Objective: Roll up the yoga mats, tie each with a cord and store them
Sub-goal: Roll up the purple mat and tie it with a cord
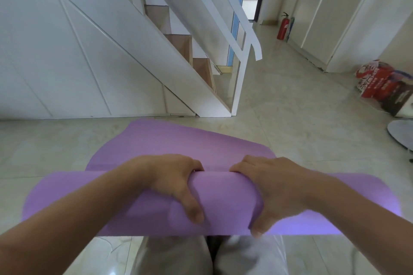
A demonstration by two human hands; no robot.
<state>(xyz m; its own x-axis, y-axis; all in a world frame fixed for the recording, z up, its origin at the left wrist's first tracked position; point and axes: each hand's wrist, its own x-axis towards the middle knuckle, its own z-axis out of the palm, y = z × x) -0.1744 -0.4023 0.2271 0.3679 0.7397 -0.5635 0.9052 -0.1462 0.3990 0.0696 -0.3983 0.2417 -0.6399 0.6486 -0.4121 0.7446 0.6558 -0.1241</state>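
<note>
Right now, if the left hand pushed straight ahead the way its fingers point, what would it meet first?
The left hand would first cross the flat, unrolled stretch of the purple mat lying just beyond the roll; further on stands the white stair panel, though depth is hard to judge.

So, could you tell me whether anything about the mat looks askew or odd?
Slightly: the unrolled part of the purple mat runs off to the left of the roll under the left hand and right hand.
</note>
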